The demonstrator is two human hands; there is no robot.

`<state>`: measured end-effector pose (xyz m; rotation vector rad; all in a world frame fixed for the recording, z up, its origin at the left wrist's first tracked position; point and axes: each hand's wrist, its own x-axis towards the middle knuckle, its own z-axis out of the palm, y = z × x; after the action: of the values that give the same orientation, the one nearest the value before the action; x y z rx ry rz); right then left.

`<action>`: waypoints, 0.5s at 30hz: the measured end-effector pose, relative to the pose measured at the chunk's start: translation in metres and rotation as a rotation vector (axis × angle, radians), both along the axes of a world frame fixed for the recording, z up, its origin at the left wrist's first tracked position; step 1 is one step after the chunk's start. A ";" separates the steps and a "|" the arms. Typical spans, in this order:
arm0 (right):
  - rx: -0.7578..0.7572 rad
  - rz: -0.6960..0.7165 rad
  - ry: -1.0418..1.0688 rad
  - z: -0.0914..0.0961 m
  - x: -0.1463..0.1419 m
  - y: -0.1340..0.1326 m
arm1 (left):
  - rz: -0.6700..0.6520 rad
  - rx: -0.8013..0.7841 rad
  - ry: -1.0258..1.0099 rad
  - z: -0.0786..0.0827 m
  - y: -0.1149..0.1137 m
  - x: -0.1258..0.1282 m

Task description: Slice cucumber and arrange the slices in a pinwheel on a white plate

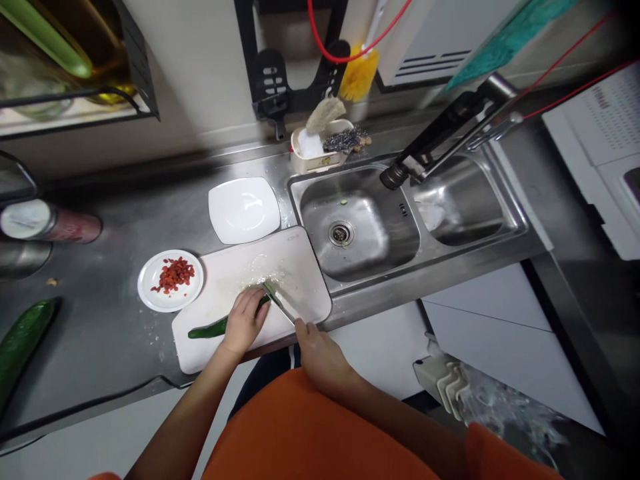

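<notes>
A green cucumber point(209, 330) lies across the white cutting board point(295, 267). My left hand point(245, 317) is closed over its right part, fingers bent down on it. In my right hand point(319, 350) is the handle of a knife point(283, 308), gripped with the fingers wrapped round it. The blade points up and left, at the cucumber's cut end just beyond my left fingertips. Wet traces show on the board above the blade. My left palm hides part of the cucumber.
A small plate of red berries point(175, 275) overlaps the board's left edge. Behind the board is a white square plate point(245, 210). The double sink point(360, 220) with its tap point(420, 160) lies to the right. Another cucumber point(25, 340) and a red canister point(75, 227) stand far left.
</notes>
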<state>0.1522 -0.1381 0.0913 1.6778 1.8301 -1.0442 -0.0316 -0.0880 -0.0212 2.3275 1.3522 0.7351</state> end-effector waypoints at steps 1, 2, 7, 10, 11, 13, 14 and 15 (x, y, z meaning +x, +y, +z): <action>-0.006 0.000 -0.001 0.000 0.000 0.000 | -0.001 -0.002 0.002 0.000 0.000 0.000; -0.010 -0.001 -0.003 0.001 0.000 0.000 | -0.001 -0.003 0.003 0.000 0.000 0.000; 0.007 -0.008 0.000 0.001 -0.001 0.000 | -0.001 -0.005 0.001 -0.002 0.000 -0.001; 0.011 -0.003 0.000 0.000 -0.001 0.000 | -0.002 -0.007 -0.001 -0.001 0.000 -0.001; 0.013 0.001 -0.002 0.000 -0.001 0.000 | -0.003 -0.007 -0.002 -0.001 0.000 -0.001; 0.019 0.011 -0.006 0.000 -0.002 0.000 | -0.002 -0.007 -0.004 0.000 0.000 -0.001; 0.019 0.015 -0.010 0.000 -0.002 0.001 | -0.002 -0.006 -0.005 0.000 0.000 0.000; 0.017 0.020 -0.012 0.000 -0.002 0.001 | -0.002 -0.003 -0.006 0.000 0.000 0.000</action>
<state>0.1501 -0.1371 0.0915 1.6691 1.8498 -1.0112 -0.0318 -0.0880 -0.0211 2.3224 1.3473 0.7380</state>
